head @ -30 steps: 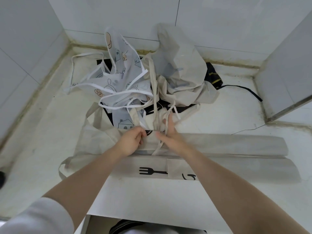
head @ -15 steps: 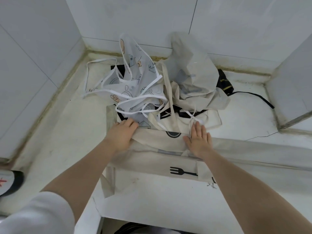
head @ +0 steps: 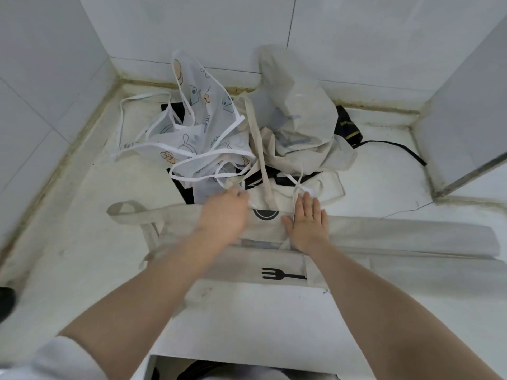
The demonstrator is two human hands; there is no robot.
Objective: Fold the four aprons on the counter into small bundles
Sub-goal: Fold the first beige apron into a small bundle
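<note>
pressing flat on the long beige canvas apron (head: 384,237) with a black fork print, the right hand (head: 308,223) lies open; the left hand (head: 223,215) (blurred) rests there, grip unclear, on the white tabletop (head: 82,256).

Both bare forearms extend forward over the beige apron (head: 384,237). The right hand (head: 308,222) lies palm down on the apron, fingers straight and together, thumb spread toward the left hand (head: 223,215). The left hand, blurred, rests at the apron's far folded edge, fingers bent; its grasp cannot be told.
</note>
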